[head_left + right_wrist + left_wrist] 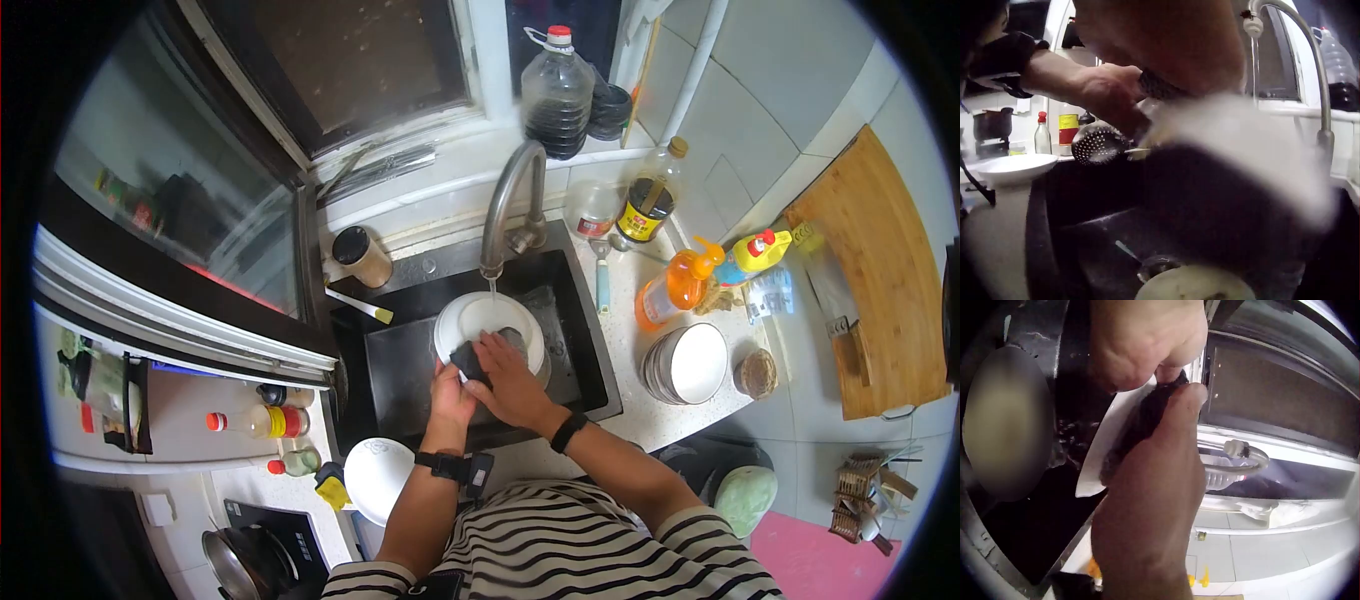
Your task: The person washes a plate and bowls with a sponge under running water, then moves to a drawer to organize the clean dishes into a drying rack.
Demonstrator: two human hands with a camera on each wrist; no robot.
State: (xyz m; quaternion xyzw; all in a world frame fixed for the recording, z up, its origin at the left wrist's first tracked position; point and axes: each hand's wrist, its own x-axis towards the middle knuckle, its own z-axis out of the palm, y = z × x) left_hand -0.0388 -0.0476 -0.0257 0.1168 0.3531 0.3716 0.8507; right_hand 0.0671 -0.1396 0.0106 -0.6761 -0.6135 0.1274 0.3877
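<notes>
A white plate [462, 318] is held tilted in the dark sink, with water from the faucet [492, 225] running onto it. My left hand [452, 400] grips the plate's near left rim. Over the plate's face, my right hand [515, 378] holds a dark dishcloth [467, 360] against it. In the left wrist view the plate [1100, 450] is edge-on, with the dishcloth [1157, 403] bunched between both hands. The right wrist view shows the plate [1260, 156] as a white blur. Below it in the sink lies a pale round dish [1194, 284].
Stacked bowls [697, 363], an orange pump bottle [672, 292] and a peeler [602, 280] stand or lie right of the sink [597, 350]. Another white plate [378, 480] rests on the left counter. A perforated skimmer [1094, 144] shows beyond the sink's edge.
</notes>
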